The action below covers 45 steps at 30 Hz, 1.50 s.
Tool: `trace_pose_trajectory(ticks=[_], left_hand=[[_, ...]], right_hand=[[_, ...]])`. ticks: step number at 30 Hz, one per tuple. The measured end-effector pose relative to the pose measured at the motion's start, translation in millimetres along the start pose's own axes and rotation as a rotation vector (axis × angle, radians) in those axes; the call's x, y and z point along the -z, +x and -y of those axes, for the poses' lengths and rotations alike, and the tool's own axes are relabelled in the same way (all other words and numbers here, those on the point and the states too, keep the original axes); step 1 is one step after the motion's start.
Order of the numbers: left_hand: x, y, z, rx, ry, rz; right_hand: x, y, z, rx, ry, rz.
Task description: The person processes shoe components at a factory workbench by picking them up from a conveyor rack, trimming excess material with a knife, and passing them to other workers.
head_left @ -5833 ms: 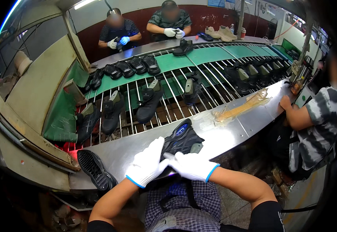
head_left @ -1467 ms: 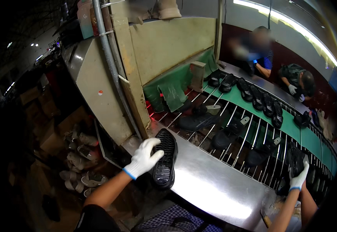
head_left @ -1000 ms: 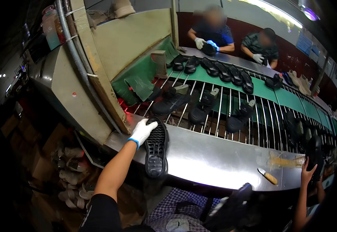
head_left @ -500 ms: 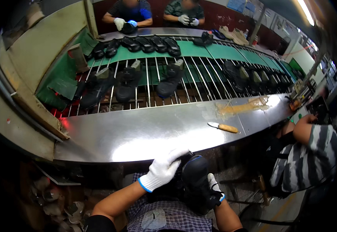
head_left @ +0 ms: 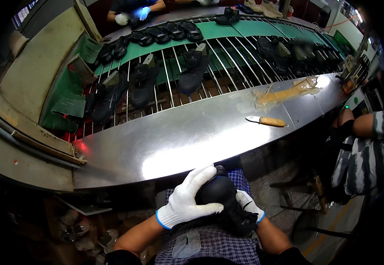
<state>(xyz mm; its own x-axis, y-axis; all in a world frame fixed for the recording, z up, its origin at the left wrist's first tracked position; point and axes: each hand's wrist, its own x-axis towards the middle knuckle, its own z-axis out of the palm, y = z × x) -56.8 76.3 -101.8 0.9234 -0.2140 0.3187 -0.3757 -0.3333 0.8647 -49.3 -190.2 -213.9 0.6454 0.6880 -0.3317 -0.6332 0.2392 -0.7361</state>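
A black shoe [head_left: 220, 196] with a rounded toe and laces sits over my lap, toe pointing away from me. My left hand [head_left: 189, 196], in a white knitted glove with a blue cuff, is wrapped over the left side of the toe, thumb lying across it. On the shoe's right side my right hand [head_left: 250, 206], gloved the same way, grips it; part of its fingers is hidden behind the shoe. A small dark piece [head_left: 221, 170] shows just beyond the toe, and I cannot make out what it is. A knife [head_left: 267, 121] with a wooden handle lies on the metal bench.
The steel bench [head_left: 121, 145] runs in front of me. Behind it, black shoes [head_left: 194, 68] rest on a rack of metal rods, with several black soles [head_left: 156, 34] on the green belt [head_left: 218, 32]. Co-workers sit across; another person [head_left: 359, 163] is at right, near a wooden stool [head_left: 320, 194].
My left hand has shifted from beyond the toe to over it, thumb now across the shoe. The shoe's toe has turned slightly leftward. The view has tipped down.
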Motion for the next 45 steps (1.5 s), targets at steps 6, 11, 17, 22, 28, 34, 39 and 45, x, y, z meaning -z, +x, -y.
trace_pose_trajectory(ticks=[6,11,17,22,28,34,39,45], left_hand=[[7.3,-5.3,4.1,-0.016,0.009,-0.01],[9.7,-7.0,1.3,-0.003,-0.077,-0.035],[13.6,-13.3,-4.4,0.007,-0.045,-0.049],[45.8,-0.2,-18.6,-0.133,0.048,-0.263],[82.8,-7.9,-24.4,0.043,-0.076,-0.371],[65.8,-54.6,-4.8,0.051,-0.21,-0.548],[62.3,-45.0,-24.1,0.038,-0.26,-0.487],[70.4,-42.9,-29.3,0.081,-0.214,-0.461]], right_hand=[[-2.3,6.4,1.6,0.05,-0.068,0.057],[-8.3,9.0,1.5,0.086,-0.115,0.05],[-36.2,8.6,27.7,0.121,-0.121,0.008],[-88.1,29.0,64.2,0.325,-0.405,-0.03],[-131.8,12.4,75.3,0.32,-0.992,-0.008],[-102.7,35.3,58.2,1.016,-1.23,-0.139],[-125.9,108.6,87.4,1.294,-0.972,0.156],[-149.8,126.4,132.6,0.847,-0.976,0.425]])
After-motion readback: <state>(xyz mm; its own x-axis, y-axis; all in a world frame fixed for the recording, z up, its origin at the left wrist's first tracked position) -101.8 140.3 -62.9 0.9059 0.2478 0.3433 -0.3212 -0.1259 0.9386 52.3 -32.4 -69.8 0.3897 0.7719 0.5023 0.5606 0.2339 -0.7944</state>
